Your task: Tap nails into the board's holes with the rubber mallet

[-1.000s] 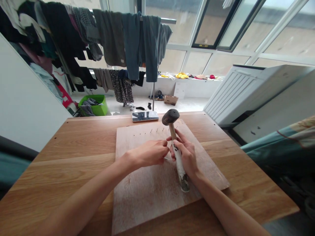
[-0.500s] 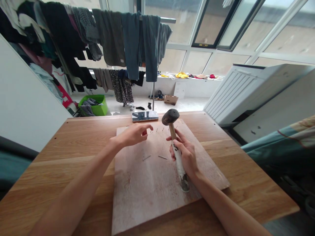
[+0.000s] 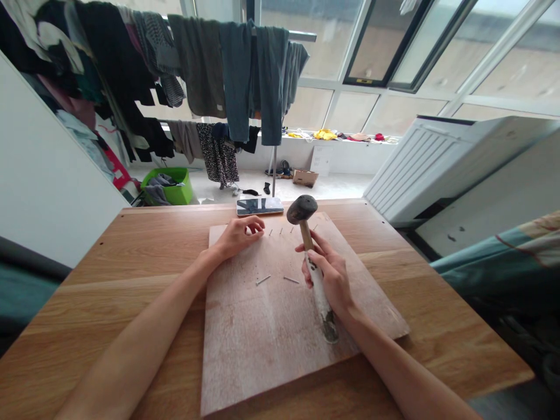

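Note:
My right hand (image 3: 329,269) is wrapped round the handle of a mallet (image 3: 303,209) with a dark head, held up over the wooden board (image 3: 254,344). At the board's far left part, my left hand (image 3: 240,236) is curled, thumb and index tips close together; anything between them is too small to make out. Just right of those fingertips, several thin nails (image 3: 280,231) stand upright in a row, partly hidden by the mallet. Two loose nails, a left one (image 3: 263,280) and a right one (image 3: 291,280), lie mid-board.
A phone (image 3: 259,206) lies on the wooden table (image 3: 144,280) beyond the board. Past the table are hanging clothes (image 3: 238,76), a green basket (image 3: 181,189) and a small cardboard box (image 3: 305,178). A white ribbed unit (image 3: 420,157) stands at the right.
My left hand has moved slightly left and lower, and its extended index finger has curled in toward the thumb. My right hand and the mallet have hardly moved.

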A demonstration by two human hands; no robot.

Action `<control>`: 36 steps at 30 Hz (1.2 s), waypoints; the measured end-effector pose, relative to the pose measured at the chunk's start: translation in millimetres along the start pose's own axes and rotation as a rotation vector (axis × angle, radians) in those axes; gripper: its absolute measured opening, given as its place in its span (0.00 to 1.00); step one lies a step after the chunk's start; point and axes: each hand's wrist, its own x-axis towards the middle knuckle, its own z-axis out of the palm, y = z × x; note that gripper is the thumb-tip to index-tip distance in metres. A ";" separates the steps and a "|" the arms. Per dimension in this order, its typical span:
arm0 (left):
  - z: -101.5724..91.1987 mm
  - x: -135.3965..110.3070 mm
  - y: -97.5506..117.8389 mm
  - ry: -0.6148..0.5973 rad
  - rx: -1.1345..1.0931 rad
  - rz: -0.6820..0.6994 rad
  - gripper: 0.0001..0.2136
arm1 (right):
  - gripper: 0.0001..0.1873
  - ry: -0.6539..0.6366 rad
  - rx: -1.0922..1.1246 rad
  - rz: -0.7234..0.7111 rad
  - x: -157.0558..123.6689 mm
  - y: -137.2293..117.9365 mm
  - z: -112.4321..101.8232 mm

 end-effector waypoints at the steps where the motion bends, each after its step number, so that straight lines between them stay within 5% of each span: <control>1: -0.4 -0.4 -0.2 0.000 -0.001 0.007 0.04 | 0.28 -0.003 0.000 -0.002 -0.1 0.6 0.4; 12: -2.9 -2.7 -0.7 -0.011 -0.040 0.015 0.03 | 0.26 -0.028 0.007 -0.034 7.0 -22.6 21.2; 21: -1.1 -4.8 1.6 -0.035 -0.059 0.003 0.08 | 0.28 -0.139 0.021 -0.006 2.5 10.7 30.0; 26: -1.1 -4.7 0.6 -0.033 -0.054 0.002 0.15 | 0.28 -0.187 0.021 0.012 0.1 12.2 25.3; 36: -3.5 -4.6 3.7 -0.023 -0.045 0.012 0.11 | 0.28 -0.211 0.012 0.007 -1.3 10.1 26.3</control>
